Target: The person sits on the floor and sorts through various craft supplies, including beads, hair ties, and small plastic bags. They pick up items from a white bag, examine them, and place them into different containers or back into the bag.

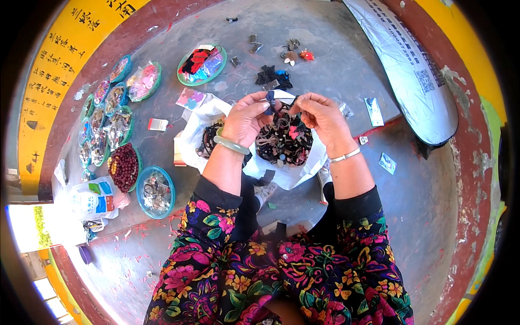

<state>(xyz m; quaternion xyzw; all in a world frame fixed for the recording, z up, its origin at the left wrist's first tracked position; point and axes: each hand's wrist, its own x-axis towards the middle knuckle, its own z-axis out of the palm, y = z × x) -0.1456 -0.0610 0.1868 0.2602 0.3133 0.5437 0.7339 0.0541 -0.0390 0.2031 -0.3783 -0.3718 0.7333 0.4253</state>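
Observation:
My left hand (244, 120) is closed, its thumb and fingertips pinching a small dark navy band-like piece (270, 102), perhaps a hair tie. Close by on the right, my right hand (322, 118) pinches a dark end level with it; whether both ends belong to one piece I cannot tell. Below both hands lies a white bag (188, 138) with its mouth spread wide. Inside is a heap of dark hair ties (284, 143), with a few pinkish-red and pale bits among them. My wrists and fingers cover part of the bag.
Several small baskets of packets stand at the left, near dark red beads (123, 165) and a blue basket (173, 192). Ahead are a green basket (201, 84) and a black pile (273, 78). A silvery panel (401, 81) lies at the right beside a flat packet (374, 111).

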